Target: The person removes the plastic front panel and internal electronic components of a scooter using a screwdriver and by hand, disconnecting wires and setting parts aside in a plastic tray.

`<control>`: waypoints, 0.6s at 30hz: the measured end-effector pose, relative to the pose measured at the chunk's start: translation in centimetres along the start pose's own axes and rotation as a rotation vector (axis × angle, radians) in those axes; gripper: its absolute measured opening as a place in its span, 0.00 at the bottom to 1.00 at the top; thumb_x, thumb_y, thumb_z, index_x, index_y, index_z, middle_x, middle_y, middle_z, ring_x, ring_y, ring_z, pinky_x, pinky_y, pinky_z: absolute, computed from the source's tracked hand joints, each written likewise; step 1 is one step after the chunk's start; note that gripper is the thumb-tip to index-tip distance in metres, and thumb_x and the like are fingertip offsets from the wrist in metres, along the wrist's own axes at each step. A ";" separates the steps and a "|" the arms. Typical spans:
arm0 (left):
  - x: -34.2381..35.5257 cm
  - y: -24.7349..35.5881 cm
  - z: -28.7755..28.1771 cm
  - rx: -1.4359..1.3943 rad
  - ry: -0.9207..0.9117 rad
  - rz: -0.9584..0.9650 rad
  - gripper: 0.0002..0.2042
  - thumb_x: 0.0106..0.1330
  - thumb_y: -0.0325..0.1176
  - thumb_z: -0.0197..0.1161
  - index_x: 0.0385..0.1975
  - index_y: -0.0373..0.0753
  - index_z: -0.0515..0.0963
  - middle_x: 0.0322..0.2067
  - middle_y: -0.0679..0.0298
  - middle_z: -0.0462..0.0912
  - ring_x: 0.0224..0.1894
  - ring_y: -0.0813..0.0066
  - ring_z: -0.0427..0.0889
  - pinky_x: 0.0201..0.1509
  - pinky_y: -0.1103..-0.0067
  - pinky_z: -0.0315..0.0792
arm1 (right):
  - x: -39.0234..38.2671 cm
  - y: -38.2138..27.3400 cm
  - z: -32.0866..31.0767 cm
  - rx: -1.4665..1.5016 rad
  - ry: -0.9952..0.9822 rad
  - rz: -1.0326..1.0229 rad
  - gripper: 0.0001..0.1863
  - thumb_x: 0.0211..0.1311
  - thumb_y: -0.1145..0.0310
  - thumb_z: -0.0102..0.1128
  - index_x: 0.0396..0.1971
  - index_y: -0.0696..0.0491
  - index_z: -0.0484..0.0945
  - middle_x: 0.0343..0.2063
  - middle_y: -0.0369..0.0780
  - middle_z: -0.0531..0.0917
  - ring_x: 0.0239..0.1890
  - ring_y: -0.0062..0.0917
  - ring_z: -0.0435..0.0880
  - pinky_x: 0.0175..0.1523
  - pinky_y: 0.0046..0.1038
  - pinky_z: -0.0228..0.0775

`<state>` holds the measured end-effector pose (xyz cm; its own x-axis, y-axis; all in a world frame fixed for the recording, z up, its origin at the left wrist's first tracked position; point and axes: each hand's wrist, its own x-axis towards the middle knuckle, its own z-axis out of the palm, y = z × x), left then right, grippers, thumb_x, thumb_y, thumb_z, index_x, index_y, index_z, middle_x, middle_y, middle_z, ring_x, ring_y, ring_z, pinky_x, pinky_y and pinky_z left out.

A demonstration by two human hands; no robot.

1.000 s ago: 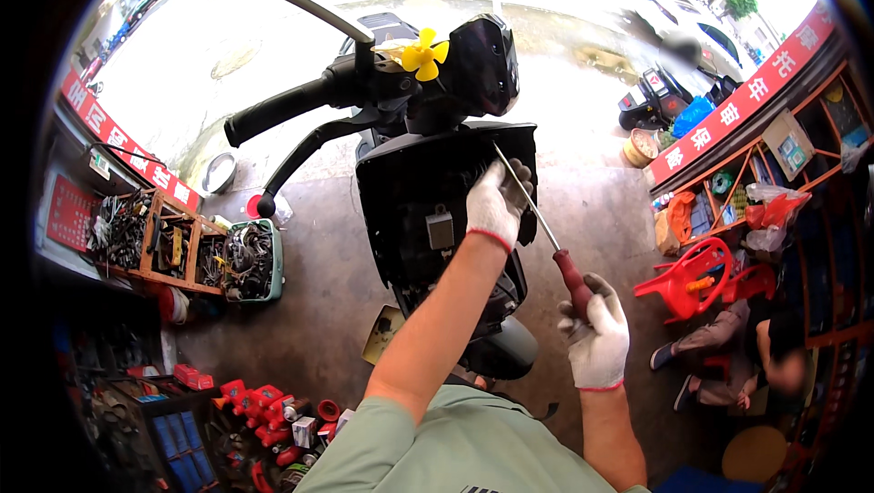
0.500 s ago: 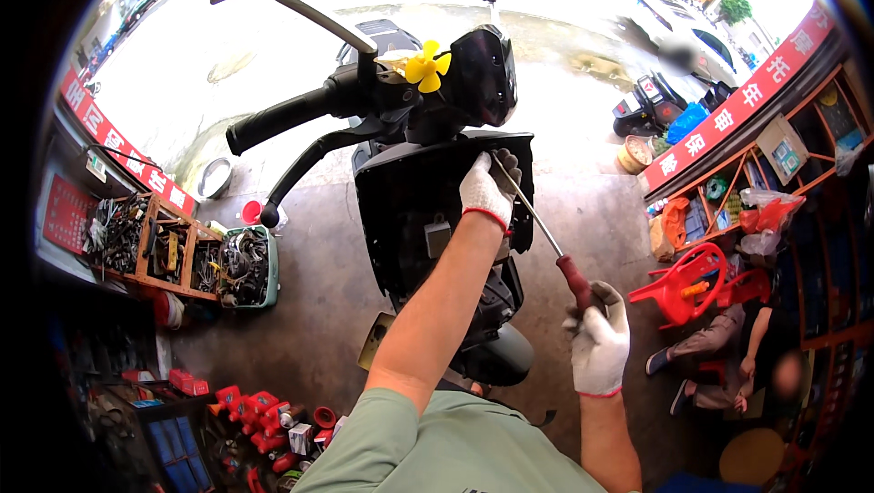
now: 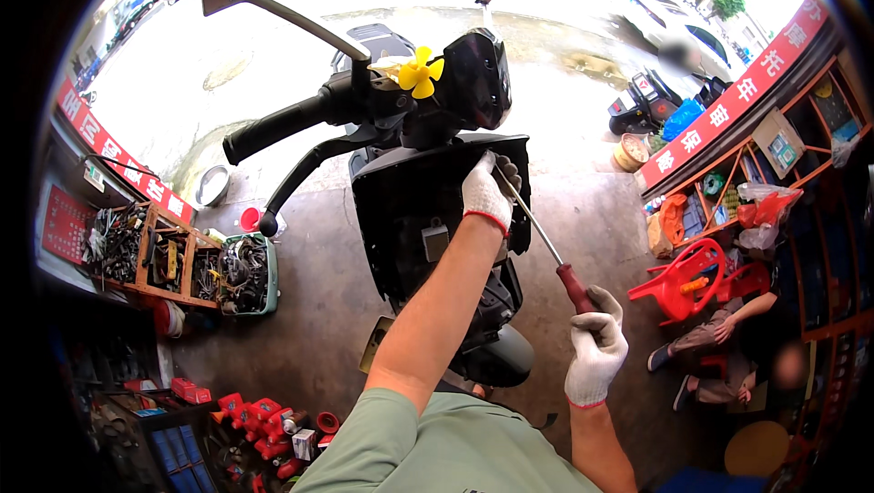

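A long screwdriver [image 3: 539,229] with a dark red handle slants across the scooter's open front body. My right hand [image 3: 596,356], in a white knit glove, is closed about the handle's butt end with curled fingers. Up by the tip, my left hand [image 3: 487,193], gloved the same way, has its fingers bent around the shaft's far end. That hand rests against the upper part of the black front panel [image 3: 401,193]. What the tip meets is hidden behind the fingers. The scooter's handlebar grip [image 3: 282,124] and brake lever [image 3: 314,165] stick out to the left.
A yellow toy propeller [image 3: 421,72] sits on the handlebar below the mirror stem [image 3: 305,20]. Tool bins [image 3: 246,274] stand at left, red parts [image 3: 264,425] lower left. A red plastic chair [image 3: 683,284] and a seated person [image 3: 728,338] are at right, beside shelves [image 3: 765,174].
My right hand's fingers have shifted on the handle's end, and the wrist has turned slightly. My left hand stays at the panel. The seated person's arm has moved.
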<state>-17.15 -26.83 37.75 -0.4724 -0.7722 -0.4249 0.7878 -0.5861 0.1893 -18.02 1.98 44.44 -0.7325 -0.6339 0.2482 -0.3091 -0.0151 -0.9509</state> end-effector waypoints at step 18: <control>-12.2 2.1 -10.1 0.163 -0.014 0.036 0.14 0.69 0.28 0.50 0.53 0.36 0.72 0.38 0.63 0.81 0.36 0.74 0.80 0.34 0.78 0.75 | -3.1 -1.5 1.2 0.597 -0.057 0.458 0.17 0.68 0.75 0.46 0.55 0.63 0.67 0.49 0.46 0.76 0.45 0.27 0.79 0.48 0.28 0.75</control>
<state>-5.77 -16.22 34.41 -0.4518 -0.7960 -0.4030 0.7304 -0.5893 0.3453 -14.52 3.03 44.88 -0.6715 -0.7162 -0.1901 0.4115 -0.1470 -0.8995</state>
